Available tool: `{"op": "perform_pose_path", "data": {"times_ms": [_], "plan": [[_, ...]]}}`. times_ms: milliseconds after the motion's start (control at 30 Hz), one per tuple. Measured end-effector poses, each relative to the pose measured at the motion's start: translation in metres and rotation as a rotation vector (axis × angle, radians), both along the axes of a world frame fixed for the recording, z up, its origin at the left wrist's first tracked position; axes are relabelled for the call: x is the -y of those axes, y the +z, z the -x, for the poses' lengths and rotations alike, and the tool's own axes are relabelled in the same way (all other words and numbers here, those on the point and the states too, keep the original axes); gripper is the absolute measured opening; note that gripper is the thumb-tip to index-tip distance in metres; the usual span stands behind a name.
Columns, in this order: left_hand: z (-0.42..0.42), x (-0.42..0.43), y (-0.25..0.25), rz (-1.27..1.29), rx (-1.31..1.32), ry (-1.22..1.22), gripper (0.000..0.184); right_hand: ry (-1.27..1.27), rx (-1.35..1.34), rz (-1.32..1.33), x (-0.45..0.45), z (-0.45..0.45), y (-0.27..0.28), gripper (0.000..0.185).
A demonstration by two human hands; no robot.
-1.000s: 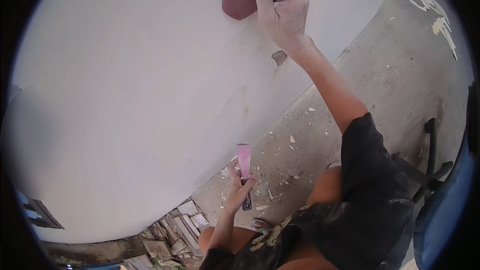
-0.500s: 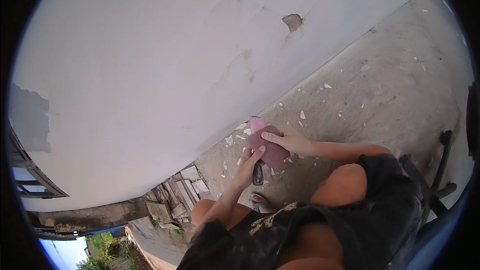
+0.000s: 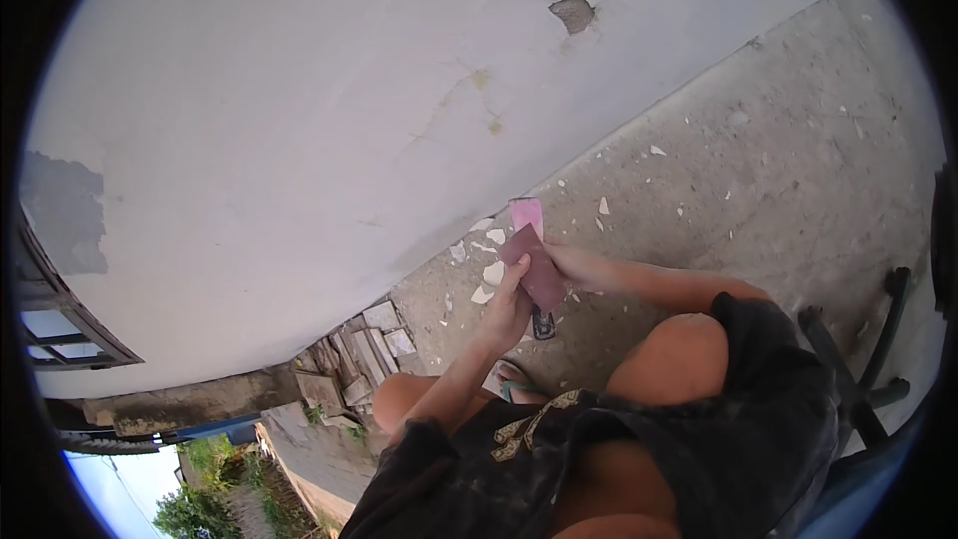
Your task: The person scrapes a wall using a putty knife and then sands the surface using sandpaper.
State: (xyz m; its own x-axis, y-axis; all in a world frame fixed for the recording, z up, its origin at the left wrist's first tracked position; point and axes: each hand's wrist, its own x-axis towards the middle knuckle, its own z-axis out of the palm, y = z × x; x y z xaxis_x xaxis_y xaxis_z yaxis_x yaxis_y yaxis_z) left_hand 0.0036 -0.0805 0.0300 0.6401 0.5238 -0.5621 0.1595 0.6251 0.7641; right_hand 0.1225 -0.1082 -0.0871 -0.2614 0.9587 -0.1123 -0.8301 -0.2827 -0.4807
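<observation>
A dark red sandpaper sheet [image 3: 536, 269] is held between both hands in front of my lap, looking narrower, as if folded. My left hand [image 3: 509, 304] pinches its left side with the thumb on top, and also grips the scraper. The scraper's pink blade [image 3: 527, 213] sticks out above the sheet, and its black handle end [image 3: 543, 325] shows below. My right hand [image 3: 579, 266] is closed on the sheet's right edge, its fingertips partly hidden behind it. The white wall [image 3: 279, 140] rises beyond, with a chipped hole [image 3: 574, 15] in it.
Paint flakes [image 3: 493, 273] lie over the concrete floor [image 3: 768, 170]. Broken boards and tiles [image 3: 349, 369] are stacked by the wall at lower left. A black chair base [image 3: 863, 389] stands at right, and a window [image 3: 65, 329] is at far left.
My right hand has come down from the wall with the sandpaper to my left hand. The sheet, wide half a second ago, now looks narrower. The view has shifted too.
</observation>
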Motion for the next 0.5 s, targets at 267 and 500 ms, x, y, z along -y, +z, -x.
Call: {"op": "perform_pose_path", "data": {"times_ms": [267,500], "plan": [[0.001,0.006,0.011,-0.031,-0.143,-0.141,0.047,-0.140,0.277,0.301,0.008,-0.018,-0.008,0.060],[0.045,-0.051,0.078,-0.289,-0.274,-0.030,0.044,-0.413,0.266,0.360,0.024,-0.071,-0.015,0.057]]}}
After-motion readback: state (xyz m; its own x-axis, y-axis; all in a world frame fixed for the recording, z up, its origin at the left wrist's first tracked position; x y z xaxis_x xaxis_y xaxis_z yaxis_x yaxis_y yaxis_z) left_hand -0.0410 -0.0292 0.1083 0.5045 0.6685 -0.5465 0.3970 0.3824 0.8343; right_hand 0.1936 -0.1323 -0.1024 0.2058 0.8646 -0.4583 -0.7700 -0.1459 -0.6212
